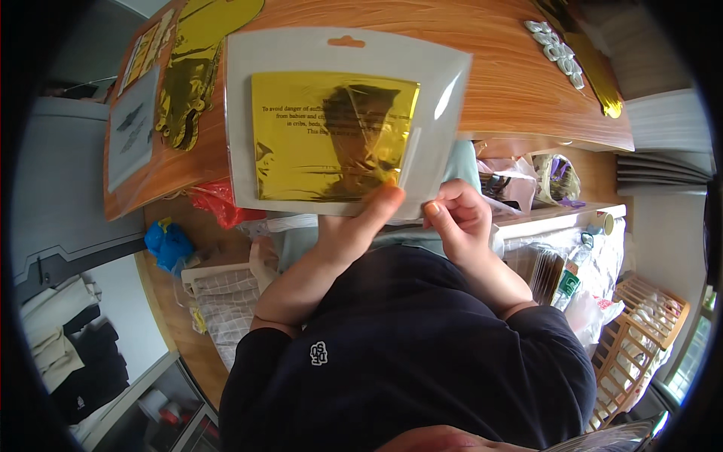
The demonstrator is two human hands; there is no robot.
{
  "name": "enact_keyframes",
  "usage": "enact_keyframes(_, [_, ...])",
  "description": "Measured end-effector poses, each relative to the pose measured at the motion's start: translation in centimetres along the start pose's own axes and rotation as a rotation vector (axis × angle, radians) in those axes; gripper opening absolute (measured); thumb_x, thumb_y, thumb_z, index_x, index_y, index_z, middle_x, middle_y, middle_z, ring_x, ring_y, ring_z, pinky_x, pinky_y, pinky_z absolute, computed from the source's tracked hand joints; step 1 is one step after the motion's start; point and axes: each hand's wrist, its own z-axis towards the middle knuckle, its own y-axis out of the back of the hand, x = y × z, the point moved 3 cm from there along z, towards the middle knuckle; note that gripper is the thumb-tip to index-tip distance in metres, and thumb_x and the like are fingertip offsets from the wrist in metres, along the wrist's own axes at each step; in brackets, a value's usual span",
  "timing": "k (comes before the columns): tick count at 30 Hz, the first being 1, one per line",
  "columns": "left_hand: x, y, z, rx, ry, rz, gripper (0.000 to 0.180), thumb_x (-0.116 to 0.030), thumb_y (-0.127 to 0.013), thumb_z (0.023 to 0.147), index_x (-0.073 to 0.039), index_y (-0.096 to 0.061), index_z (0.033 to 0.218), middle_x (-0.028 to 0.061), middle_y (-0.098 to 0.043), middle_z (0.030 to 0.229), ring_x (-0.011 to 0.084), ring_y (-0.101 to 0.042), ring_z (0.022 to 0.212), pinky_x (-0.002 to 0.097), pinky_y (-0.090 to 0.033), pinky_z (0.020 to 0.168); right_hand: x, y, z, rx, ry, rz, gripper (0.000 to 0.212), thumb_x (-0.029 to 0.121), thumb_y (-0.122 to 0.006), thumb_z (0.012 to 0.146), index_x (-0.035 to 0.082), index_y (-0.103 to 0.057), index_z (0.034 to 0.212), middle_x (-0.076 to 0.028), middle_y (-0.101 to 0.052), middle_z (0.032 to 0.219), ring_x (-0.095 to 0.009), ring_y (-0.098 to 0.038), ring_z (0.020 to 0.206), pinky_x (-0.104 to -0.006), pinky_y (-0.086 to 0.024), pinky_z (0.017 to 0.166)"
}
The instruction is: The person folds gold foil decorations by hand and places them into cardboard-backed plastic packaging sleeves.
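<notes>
A clear-fronted plastic pouch [435, 113] with a white back and a hang hole at its top is held up over the table edge. Inside it lies a folded, shiny gold foil piece [294, 166], seen through the front with dark printing over it. My left hand [350, 232] grips the pouch's lower edge, thumb on the front and fingers hidden behind. At the lower right corner, my right hand [462, 222] is closed in a pinch, with thumb and forefinger together at the pouch's edge.
The wooden table [520, 109] carries gold foil balloons [196, 60] and a flat clear packet [134, 132] at left. White ribbon rolls [557, 54] and gold foil strips [608, 98] lie at right. Below are a red bag [218, 203], a blue bag [167, 242] and a wooden crib [640, 324].
</notes>
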Motion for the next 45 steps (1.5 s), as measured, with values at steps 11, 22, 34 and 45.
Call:
enact_keyframes(11, [-2.6,8.3,1.3,-0.269,-0.121,-0.089,0.025,-0.018,-0.056,0.103,0.003,-0.066,0.113,0.0076,-0.065,0.111,0.0140,-0.058,0.100,0.0300,-0.043,0.093,0.1,2.1,-0.1,0.009,-0.026,-0.042,0.013,0.008,-0.064,0.103,0.001,-0.058,0.110,-0.004,-0.065,0.083,-0.010,-0.060,0.071,-0.0221,-0.048,0.064])
enact_keyframes(22, [1.9,4.0,-1.5,0.514,-0.278,0.410,0.060,-0.053,-0.066,0.098,0.003,-0.070,0.119,0.0135,-0.067,0.097,0.0205,-0.058,0.077,0.0319,-0.045,0.066,10.7,8.0,-1.9,-0.001,0.487,-1.158,0.060,0.030,-0.089,0.080,0.002,-0.066,0.127,-0.015,-0.063,0.111,-0.032,-0.063,0.093,-0.0427,-0.053,0.083])
enact_keyframes(34, [-2.8,-5.7,-1.7,1.215,-0.136,-0.392,0.088,-0.080,-0.041,0.095,-0.003,-0.068,0.128,0.0252,-0.066,0.122,0.0373,-0.061,0.113,0.0469,-0.049,0.098,17.5,27.8,-23.7,-0.854,-1.017,-2.025,0.018,0.024,-0.060,0.100,0.013,-0.073,0.106,-0.015,-0.074,0.101,-0.035,-0.071,0.092,-0.0448,-0.055,0.079])
enact_keyframes(45, [-9.7,-6.0,-3.5,1.145,0.035,-0.443,0.074,-0.069,-0.046,0.097,-0.026,-0.044,0.158,0.0096,-0.035,0.168,0.0314,-0.029,0.152,0.0557,-0.031,0.116,1.5,34.1,-29.3,-0.712,-1.222,-1.640,0.022,0.024,-0.067,0.090,0.017,-0.076,0.109,-0.013,-0.075,0.109,-0.034,-0.070,0.106,-0.0456,-0.055,0.090])
